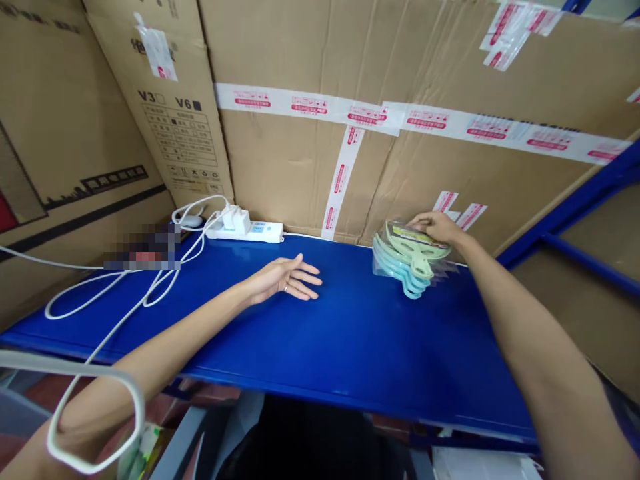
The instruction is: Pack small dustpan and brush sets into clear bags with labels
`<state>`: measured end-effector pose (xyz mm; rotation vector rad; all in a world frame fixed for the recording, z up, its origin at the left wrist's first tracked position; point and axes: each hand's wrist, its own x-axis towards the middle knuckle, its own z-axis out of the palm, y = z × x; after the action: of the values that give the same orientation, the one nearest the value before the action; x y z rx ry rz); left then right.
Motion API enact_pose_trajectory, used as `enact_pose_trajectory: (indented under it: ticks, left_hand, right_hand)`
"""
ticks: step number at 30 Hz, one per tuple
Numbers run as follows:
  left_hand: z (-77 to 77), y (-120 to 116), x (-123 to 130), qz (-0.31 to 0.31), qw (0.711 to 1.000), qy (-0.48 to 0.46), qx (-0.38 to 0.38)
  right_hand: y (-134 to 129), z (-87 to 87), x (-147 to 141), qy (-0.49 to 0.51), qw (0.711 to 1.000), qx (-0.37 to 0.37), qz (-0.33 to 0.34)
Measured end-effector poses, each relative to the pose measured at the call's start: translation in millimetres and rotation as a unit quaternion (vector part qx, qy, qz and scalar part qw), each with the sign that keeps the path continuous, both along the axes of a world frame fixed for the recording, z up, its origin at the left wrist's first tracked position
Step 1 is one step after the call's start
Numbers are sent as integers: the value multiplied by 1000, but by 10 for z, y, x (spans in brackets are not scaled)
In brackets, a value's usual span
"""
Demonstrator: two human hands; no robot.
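Observation:
My left hand [287,280] hovers over the blue table, palm turned inward, fingers stretched out and holding nothing; a ring shows on one finger. At the table's right rear lies a stack of flat plastic pieces in clear bags, light blue pieces [395,261] below and a light green piece [419,248] on top. Each piece has a rounded outline and a narrow, handle-like end; their exact kind is not clear. My right hand [436,225] grips the far edge of the top green piece, its fingers curled over the bag and partly hidden.
A white power strip [267,232] with a plugged-in adapter stands at the back of the blue table [320,353]. White cables [150,293] loop across the left side and over my left forearm. Taped cardboard [285,160] walls the rear; a blue metal frame [565,207] borders the right.

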<state>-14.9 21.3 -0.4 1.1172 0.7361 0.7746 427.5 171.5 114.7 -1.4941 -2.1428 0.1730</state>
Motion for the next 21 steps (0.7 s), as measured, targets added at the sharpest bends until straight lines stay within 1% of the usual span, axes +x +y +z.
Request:
enact_pose_trajectory:
  ticks: [2,4,6,7,9,11,12,13,15,16,19,21]
  left_hand:
    - [-13,5,4,-2,1000,6,-3]
    - [-27,16,1,-1,1000,12,-6]
    - [-43,25,-3,-1,1000,19,-9]
    - [-52,27,-5,-3,1000,21,-10]
    - [-67,28,-8,-8,1000,22,-9]
    - [-75,25,-8,-10,1000,20,-6]
    - [-77,23,-6,-10,1000,20,-5]
    - [-76,20,-4,-11,1000,21,-4]
    - [-72,13,6,-12,1000,27,-5]
    - [-69,8,12,-13,999,30,-5]
    - [-64,-6,30,-10,999,35,1]
    - [-66,-6,35,-10,999,37,3]
  right_hand:
    - [98,-119,-38,-12,1000,-18,-9]
    - [156,-171,-42,-33,999,-20,-21]
    - [134,-143,-38,-77,996,-11,-41]
    - [79,-105,-42,-100,994,-11,-47]
    - [-128,-11,-76,-132,990,-27,-40]
    - [-444,55,-138,-136,989,-54,-9]
    - [-620,59,-172,-134,989,-60,10]
    - [-790,39,-204,-131,990,-43,21]
    - [-1065,-68,-256,-152,988,-13,35]
    - [-1157,-145,-279,-165,986,4,34]
    - [-1310,-350,-360,-184,981,53,29]
    - [-1422,-401,-433,-177,978,112,5]
